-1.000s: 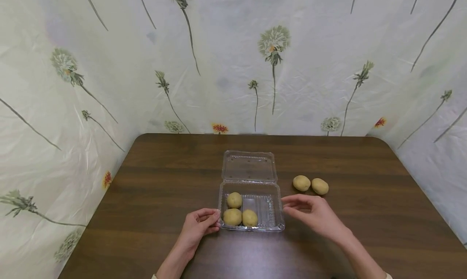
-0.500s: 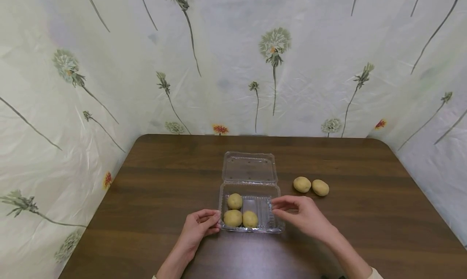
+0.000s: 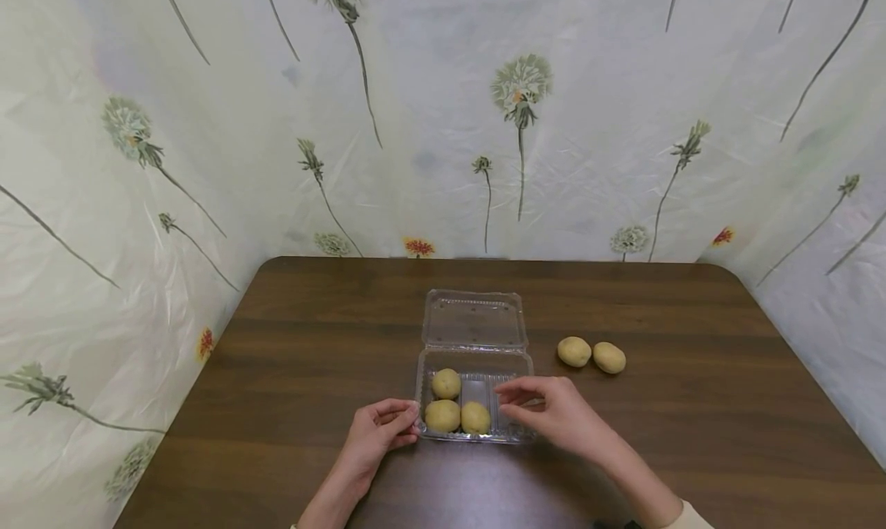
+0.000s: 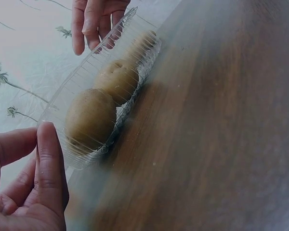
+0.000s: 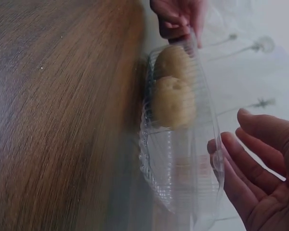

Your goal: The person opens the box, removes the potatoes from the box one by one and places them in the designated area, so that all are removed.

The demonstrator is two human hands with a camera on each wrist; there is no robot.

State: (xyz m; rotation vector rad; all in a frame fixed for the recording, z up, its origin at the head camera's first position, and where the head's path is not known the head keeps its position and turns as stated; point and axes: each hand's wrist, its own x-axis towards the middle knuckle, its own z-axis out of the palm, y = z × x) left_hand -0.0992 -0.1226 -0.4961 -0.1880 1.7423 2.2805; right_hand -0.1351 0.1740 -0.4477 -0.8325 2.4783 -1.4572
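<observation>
A flower-printed sheet (image 3: 422, 106) fills my head view behind the brown wood-grain table (image 3: 332, 306), rising beyond its far edge. Between the table's left and right edges I have the clear plastic clamshell container (image 3: 476, 388), its lid (image 3: 474, 319) folded back toward the far edge. The person's right hand (image 3: 564, 415) is over the container's right side, fingers bent and thumb parted from them; I cannot tell whether a fingertip touches the plastic. The left hand (image 3: 375, 431) pinches the container's rim near its near-left corner between thumb and fingers. Inside, one potato (image 3: 442, 416) sits in the near-left corner, another potato (image 3: 446, 384) just behind it, and a third potato (image 3: 475, 418) beside the first along the near wall. Toward the table's right edge, past the container, a round potato (image 3: 574, 351) and a slightly smaller potato (image 3: 610, 357) lie side by side.
</observation>
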